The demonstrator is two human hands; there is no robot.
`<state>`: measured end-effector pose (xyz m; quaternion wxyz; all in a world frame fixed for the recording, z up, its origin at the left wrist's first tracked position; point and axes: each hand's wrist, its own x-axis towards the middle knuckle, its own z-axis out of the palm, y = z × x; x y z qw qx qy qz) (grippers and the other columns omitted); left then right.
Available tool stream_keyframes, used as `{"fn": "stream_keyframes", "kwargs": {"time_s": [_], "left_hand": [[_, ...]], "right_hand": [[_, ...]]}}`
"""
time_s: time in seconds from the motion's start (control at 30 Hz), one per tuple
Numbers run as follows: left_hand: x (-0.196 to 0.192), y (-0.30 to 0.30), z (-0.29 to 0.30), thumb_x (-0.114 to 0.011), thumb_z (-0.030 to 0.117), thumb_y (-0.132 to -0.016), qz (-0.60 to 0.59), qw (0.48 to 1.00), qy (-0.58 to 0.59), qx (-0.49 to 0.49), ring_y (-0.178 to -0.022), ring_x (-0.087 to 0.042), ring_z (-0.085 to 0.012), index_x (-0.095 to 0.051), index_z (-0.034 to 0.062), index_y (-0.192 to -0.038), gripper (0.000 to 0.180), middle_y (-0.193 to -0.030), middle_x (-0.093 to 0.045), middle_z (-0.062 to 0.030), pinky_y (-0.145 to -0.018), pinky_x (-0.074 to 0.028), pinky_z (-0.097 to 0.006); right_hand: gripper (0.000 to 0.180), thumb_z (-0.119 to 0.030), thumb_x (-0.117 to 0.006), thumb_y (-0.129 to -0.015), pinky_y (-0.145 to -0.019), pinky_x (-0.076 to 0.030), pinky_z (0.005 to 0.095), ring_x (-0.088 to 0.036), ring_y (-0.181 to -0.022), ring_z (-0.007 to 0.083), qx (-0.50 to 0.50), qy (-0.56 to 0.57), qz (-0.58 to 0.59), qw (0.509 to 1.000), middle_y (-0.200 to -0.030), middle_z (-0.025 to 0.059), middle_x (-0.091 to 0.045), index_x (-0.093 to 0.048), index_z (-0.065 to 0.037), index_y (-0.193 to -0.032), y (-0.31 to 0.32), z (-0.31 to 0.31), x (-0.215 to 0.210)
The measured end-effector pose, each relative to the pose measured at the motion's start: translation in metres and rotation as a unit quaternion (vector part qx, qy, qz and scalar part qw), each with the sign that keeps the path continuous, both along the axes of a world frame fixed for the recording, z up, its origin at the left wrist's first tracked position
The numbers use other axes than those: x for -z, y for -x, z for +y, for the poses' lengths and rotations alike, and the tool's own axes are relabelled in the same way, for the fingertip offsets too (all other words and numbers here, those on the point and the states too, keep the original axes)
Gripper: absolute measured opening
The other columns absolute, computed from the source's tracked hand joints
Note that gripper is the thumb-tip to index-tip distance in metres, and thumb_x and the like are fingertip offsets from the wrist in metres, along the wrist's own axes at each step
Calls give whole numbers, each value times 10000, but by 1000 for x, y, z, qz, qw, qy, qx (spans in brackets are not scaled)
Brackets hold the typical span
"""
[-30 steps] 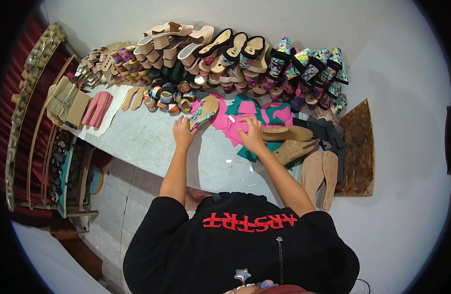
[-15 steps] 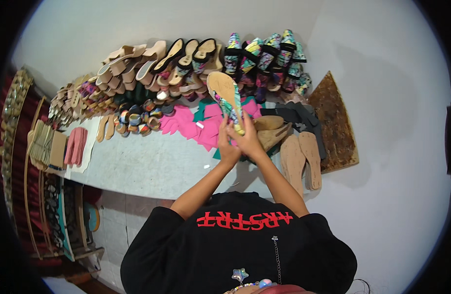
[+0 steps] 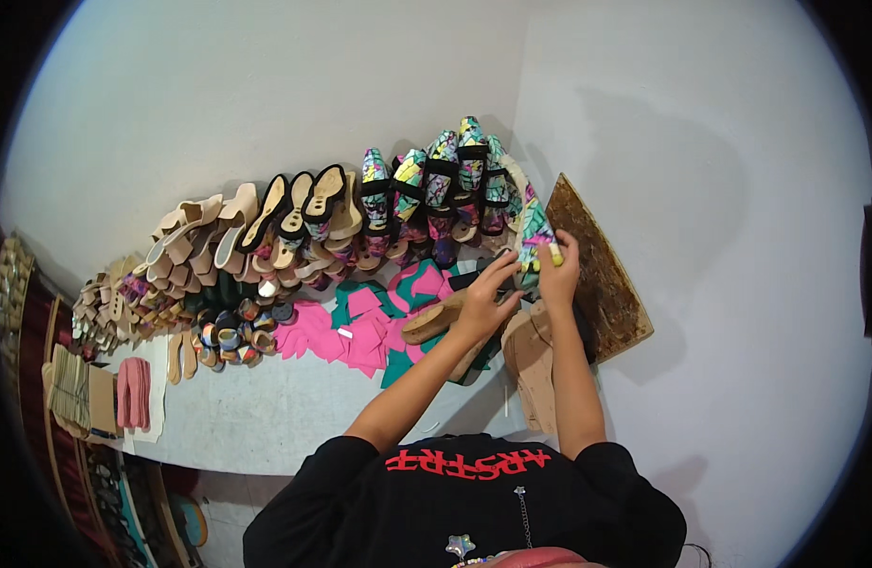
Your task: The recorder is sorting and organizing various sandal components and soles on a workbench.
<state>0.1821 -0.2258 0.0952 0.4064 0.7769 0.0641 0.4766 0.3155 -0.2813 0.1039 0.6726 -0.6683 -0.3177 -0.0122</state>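
My right hand [image 3: 559,272] grips the lower end of a shoe sole covered in colourful patterned fabric [image 3: 534,225], held upright at the right end of the row of shoes. Its far side is turned away. My left hand [image 3: 489,301] is apart from it, fingers spread and holding nothing that I can see, over dark strips of material [image 3: 464,280]. Just left of that hand lies a brown shoe last [image 3: 427,328]. Below my hands, tan insoles [image 3: 531,364] lie stacked at the table's right end, partly behind my right forearm.
Patterned platform shoes [image 3: 443,166] and beige ones [image 3: 235,222] are piled along the wall. Pink fabric pieces [image 3: 308,331] and green scraps [image 3: 398,364] lie on the pale table [image 3: 256,407]. A stained brown board [image 3: 611,293] leans at the right. Pink insoles [image 3: 133,393] stand far left.
My right hand has carried the fabric-covered sole right, toward the end of the shoe row. My left hand has let go of it and spread its fingers. The view has shifted.
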Motion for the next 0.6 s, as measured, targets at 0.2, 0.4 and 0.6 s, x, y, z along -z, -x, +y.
{"fn": "stream_keyframes", "kwargs": {"time_s": [0.2,0.4,0.6], "left_hand": [[57,14,49,-634,128,-703,183,980,-22,-77,-1116,-473,-325,-613,53,-963,271,-1158,-523,-144,-930,-379,-396],[111,40,64,-637,209,-684,304,949,24,-83,-1058,-488,-332,-595,46,-1012,369,-1122,-525,-165,-899,-389,-403],[124,49,52,-694,329,-634,384,917,4,-107,-1131,-395,-309,-584,116,-1067,495,-1201,-445,-135,-930,-293,-446]], "right_hand": [[425,-350,-584,-771,-786,-444,395,-566,-933,361,131,146,-34,980,-996,172,-612,-545,-71,-1089,-65,54,-31],[501,-443,-542,-768,-830,-429,416,-553,-978,344,146,254,-30,956,-1036,192,-591,-553,-66,-1099,-113,125,-28],[483,-460,-511,-798,-840,-428,427,-536,-1010,328,133,336,-40,932,-1077,180,-571,-552,-94,-1111,-149,165,-14]]}}
